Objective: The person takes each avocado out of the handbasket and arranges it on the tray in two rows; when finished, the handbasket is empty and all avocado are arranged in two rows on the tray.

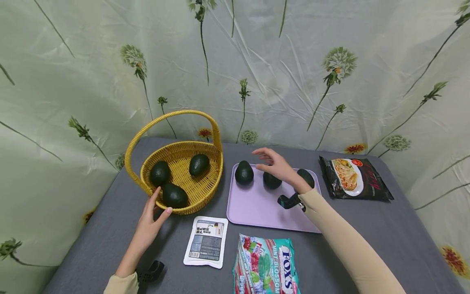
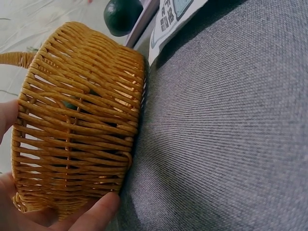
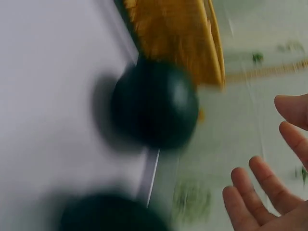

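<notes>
My left hand [image 1: 148, 222] holds the near left rim of a yellow wicker basket [image 1: 205, 194] with a tall arched handle. In the left wrist view its fingers [image 2: 98, 211] lie along the woven side. Inside are three dark green avocados, one of them a front avocado [image 1: 174, 195] close to my fingertips. My right hand [image 1: 277, 165] hovers with relaxed, spread fingers over a lilac tray [image 1: 253, 210], holding nothing. On this tray sit a left avocado [image 1: 244, 173], a middle avocado [image 1: 271, 181] partly behind the hand, and a right avocado [image 1: 305, 178] partly behind the wrist.
A white printed pouch [image 1: 206, 241] lies before the basket and tray. A teal FOX'S candy bag [image 1: 266, 265] is at the front edge of view. Right of the tray lies a black noodle packet [image 1: 355, 179]. A floral curtain [image 1: 271, 73] hangs behind the grey table [image 1: 371, 241].
</notes>
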The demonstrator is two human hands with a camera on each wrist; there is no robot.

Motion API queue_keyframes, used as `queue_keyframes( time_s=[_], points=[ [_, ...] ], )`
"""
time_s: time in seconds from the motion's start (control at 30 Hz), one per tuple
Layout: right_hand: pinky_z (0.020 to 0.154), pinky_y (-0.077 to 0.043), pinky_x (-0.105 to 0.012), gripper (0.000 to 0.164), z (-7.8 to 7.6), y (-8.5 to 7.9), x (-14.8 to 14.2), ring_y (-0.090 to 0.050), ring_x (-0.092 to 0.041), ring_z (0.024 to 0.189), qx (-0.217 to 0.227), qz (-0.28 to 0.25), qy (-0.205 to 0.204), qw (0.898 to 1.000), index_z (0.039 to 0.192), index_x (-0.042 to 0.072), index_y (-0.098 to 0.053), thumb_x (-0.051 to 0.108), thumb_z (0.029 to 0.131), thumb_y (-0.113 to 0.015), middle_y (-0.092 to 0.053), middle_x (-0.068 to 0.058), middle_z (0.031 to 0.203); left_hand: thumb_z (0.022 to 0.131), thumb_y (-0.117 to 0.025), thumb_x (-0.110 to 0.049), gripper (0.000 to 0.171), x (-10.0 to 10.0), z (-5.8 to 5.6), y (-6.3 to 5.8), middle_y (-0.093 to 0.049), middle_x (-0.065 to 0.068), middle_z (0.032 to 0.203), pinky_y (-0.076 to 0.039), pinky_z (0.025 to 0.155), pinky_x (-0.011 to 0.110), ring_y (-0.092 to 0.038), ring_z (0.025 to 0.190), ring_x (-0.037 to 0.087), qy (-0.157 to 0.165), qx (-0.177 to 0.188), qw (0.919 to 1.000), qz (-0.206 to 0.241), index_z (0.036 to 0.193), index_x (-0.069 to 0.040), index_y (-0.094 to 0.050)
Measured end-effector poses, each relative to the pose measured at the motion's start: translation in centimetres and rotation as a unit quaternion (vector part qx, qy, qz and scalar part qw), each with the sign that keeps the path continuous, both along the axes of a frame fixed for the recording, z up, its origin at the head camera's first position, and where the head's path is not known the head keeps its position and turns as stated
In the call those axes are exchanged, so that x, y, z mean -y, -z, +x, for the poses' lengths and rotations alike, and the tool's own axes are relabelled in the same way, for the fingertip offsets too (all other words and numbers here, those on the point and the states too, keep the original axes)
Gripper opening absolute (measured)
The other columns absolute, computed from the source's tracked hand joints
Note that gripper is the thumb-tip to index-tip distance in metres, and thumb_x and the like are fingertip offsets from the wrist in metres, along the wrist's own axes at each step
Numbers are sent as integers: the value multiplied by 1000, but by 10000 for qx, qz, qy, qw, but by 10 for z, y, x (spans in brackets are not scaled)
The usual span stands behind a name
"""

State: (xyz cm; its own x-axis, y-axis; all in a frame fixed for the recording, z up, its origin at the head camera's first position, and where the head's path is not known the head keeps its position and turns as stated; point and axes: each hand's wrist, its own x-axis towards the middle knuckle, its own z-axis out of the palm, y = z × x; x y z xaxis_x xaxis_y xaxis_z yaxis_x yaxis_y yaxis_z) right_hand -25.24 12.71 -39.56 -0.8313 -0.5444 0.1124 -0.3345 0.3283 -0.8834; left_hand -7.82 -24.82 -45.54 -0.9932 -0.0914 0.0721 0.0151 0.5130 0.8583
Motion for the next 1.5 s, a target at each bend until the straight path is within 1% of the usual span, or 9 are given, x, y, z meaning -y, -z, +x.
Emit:
queue_keyframes(
  time_s=[0.23,0.47,0.6,0.83,1.03,1.2,1.3,1.4,1.5],
  points=[
    [103,-37,-44,42,-10,-4,90,-45,-36,124,-127,-15,-1023,9947,133,1,-51,5,92,-62,-48,-14,136,98,-57,-25,72,-2,-1,2,-12,25,153,-25,102,63,-21,135,47,105,-9,9999,38,154,-11,-15],
    [104,-35,-37,45,-20,-4,150,-41,-24,130,-178,824,-1251,9886,135,5,-52,-2,90,-59,-47,-9,139,97,-58,-24,72,-3,-3,3,-12,26,153,-24,103,63,-20,135,46,92,-1,10000,27,154,-11,-15],
    [98,-38,-34,51,-23,-4,164,-44,-23,126,-168,1470,-1278,9807,137,9,-51,-5,89,-56,-46,-8,141,97,-58,-25,73,-4,-4,3,-11,25,154,-24,103,63,-20,136,46,71,61,9999,45,154,-12,-15],
    [107,-21,-40,49,-23,-8,174,-32,-23,132,-576,2536,-1365,9559,131,18,-60,-4,88,-59,-50,-6,137,97,-59,-23,73,-3,-4,2,-12,25,154,-24,103,62,-18,137,45,35,-1,10000,45,154,-10,-15],
    [98,-35,-35,44,-17,-8,179,-36,-24,126,-251,2788,-1574,9470,130,20,-60,2,90,-63,-43,-12,138,97,-59,-25,73,-3,-3,1,-12,25,153,-23,103,62,-18,137,45,-11,9,10000,-14,154,-10,-15],
    [102,-35,-34,45,-13,-7,183,-40,-24,127,-567,3071,-1806,9327,135,23,-52,17,92,-65,-49,-8,137,97,-59,-23,73,-2,-2,1,-12,25,153,-23,104,62,-19,137,45,-25,-17,10000,-2,154,-9,-16],
    [97,-38,-37,45,-12,-7,182,-39,-25,123,-429,2668,-1706,9476,136,23,-51,23,93,-64,-49,-9,136,97,-58,-24,73,-1,-1,1,-12,25,153,-23,104,62,-19,137,45,-40,-1,10000,9,154,-10,-15],
    [98,-37,-38,42,-11,-11,175,-37,-23,123,-289,1846,-1526,9705,135,20,-50,26,95,-61,-47,-7,138,97,-58,-25,73,-1,-1,1,-12,25,154,-23,103,63,-19,136,45,-56,34,10000,-7,154,-11,-15],
    [103,-34,-39,41,-11,-19,162,-37,-20,130,-209,1038,-1471,9834,137,18,-47,27,98,-56,-42,-2,143,97,-58,-26,73,0,1,1,-11,24,154,-23,104,63,-18,137,45,-71,28,10000,-5,154,-11,-14]
  ],
)
